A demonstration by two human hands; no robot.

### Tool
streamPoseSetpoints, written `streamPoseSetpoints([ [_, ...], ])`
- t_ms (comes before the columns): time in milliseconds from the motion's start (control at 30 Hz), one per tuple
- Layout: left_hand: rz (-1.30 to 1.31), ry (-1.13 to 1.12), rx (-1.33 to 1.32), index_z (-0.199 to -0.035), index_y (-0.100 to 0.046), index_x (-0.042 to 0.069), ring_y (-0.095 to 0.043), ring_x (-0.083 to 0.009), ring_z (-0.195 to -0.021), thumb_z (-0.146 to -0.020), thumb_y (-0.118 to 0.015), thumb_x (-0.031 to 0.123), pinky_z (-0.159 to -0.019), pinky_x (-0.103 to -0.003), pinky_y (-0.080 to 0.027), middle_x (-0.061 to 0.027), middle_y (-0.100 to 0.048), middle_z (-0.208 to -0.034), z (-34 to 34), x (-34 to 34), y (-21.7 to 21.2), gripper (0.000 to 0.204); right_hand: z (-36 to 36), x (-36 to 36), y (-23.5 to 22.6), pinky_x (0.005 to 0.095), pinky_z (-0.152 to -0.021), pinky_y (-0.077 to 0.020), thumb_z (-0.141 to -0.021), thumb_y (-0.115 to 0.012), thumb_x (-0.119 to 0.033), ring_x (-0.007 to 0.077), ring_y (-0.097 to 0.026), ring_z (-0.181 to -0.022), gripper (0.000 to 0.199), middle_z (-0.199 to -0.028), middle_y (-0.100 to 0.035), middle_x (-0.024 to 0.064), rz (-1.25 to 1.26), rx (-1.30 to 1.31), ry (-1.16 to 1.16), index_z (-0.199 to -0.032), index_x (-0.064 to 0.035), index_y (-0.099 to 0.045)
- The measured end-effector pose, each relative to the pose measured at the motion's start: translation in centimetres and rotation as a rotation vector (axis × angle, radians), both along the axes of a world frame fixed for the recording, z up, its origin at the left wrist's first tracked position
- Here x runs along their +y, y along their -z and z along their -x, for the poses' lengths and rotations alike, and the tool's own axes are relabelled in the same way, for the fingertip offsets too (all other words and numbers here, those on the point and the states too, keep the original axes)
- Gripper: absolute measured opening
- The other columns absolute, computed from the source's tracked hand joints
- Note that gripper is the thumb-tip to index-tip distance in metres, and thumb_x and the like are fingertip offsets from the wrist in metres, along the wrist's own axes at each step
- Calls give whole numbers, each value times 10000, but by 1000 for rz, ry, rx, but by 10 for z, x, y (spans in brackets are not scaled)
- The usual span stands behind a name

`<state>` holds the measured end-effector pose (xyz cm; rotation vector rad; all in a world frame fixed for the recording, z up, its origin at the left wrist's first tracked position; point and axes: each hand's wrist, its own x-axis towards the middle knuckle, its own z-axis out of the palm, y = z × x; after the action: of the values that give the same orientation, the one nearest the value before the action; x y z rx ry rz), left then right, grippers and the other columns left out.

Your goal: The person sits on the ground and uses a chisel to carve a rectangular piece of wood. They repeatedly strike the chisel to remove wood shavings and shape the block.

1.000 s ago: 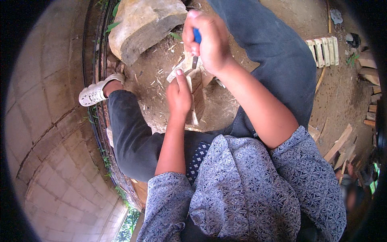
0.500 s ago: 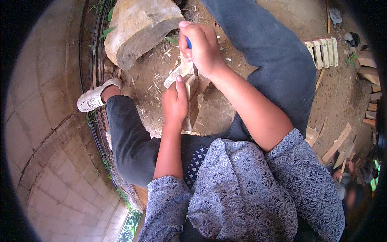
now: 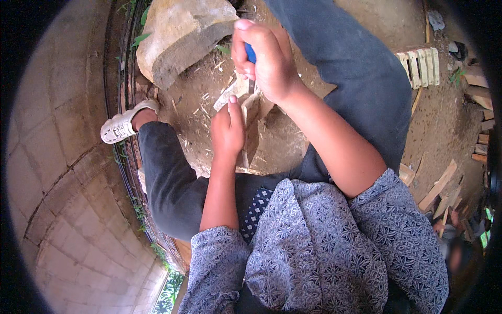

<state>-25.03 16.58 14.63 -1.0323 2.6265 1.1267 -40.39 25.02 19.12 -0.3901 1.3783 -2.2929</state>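
Note:
My right hand [image 3: 267,60] is wrapped around the blue handle [image 3: 251,53] of a chisel, thumb uppermost. Its short metal blade [image 3: 252,86] points down onto a pale piece of wood [image 3: 251,118] between my legs. Closed on the left side of that wood is my left hand [image 3: 228,128], its thumb stretched up along the piece; most of its fingers are hidden behind the palm. The blade meets the wood just beyond the left thumb, though the exact contact is partly covered by my right hand.
Wood chips [image 3: 201,112] lie scattered over the dirt ground. A large stone block [image 3: 183,39] stands beyond my left foot. To the left rises a block wall [image 3: 63,157]. At right are a small slatted wooden piece [image 3: 418,68], offcuts [image 3: 438,184], stacked wood [image 3: 477,97] and a blurred person [image 3: 454,254].
My right hand has shifted slightly to the right, the chisel now standing a little more upright against the wood. My left hand has stayed in nearly the same place.

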Motion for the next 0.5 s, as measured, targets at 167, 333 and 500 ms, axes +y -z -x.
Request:
streamPoseSetpoints([
  [167, 4, 14, -76, -819, -595, -68, -540, -473, -780, -1051, -312, 471, -706, -541, -422, -324, -573, -782, 4, 0, -4, 651, -10, -7, 29, 273, -444, -311, -983, -441, -335, 99, -379, -434, 462, -500, -411, 2, -81, 49, 6, -598, -78, -446],
  [333, 2, -6, -10, -741, -504, -74, -409, -336, -611, -1056, -309, 504, -623, -498, -372, -258, -492, -652, -4, -2, 3, 686, 2, 1, -7, 269, -435, -317, -989, -430, -339, 89, -380, -431, 469, -496, -412, 3, 1, 14, 2, -601, -77, -446],
  [500, 2, 25, -61, -802, -591, -65, -532, -477, -759, -1050, -316, 468, -700, -542, -414, -324, -568, -768, 4, 0, -3, 649, -4, -9, 34, 328, -501, -388, -927, -539, -362, 132, -471, -467, 486, -482, -474, 20, -124, -30, 27, -542, -67, -510],
])
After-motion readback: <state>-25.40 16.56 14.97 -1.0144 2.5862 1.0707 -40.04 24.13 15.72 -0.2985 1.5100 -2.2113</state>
